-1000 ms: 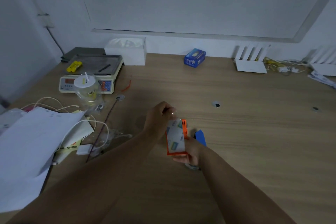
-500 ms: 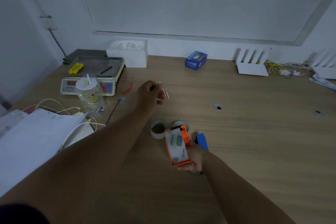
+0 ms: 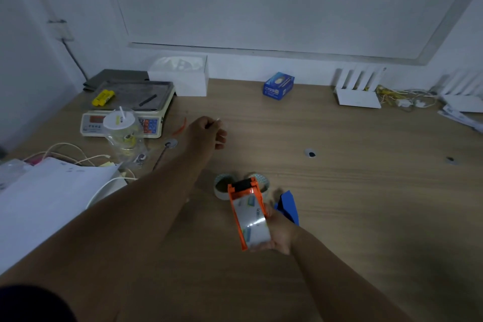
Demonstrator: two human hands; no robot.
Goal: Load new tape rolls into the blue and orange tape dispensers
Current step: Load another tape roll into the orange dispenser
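Note:
My right hand point(image 3: 280, 234) grips the orange tape dispenser point(image 3: 241, 192) low over the desk, with a clear tape roll point(image 3: 253, 219) sitting in its frame. The blue dispenser point(image 3: 288, 206) lies on the desk just right of it, partly hidden behind my hand. Two loose tape rolls rest beyond the orange one: one on the left point(image 3: 221, 186), one behind it point(image 3: 262, 180). My left hand point(image 3: 206, 134) is raised farther back and left, its fingers pinched on a small clear tape scrap point(image 3: 218, 120) that barely shows.
A weighing scale point(image 3: 125, 110) with a plastic cup point(image 3: 122, 133) in front stands at the left. Papers point(image 3: 44, 198) and cables fill the near left. A tissue box point(image 3: 183, 74), a small blue box point(image 3: 278, 85) and a white router point(image 3: 358, 91) line the back wall.
My left hand pulled away from the top of the orange dispenser and moved back and left with the clear scrap. The two loose rolls came into view. My right hand lowered the dispenser slightly.

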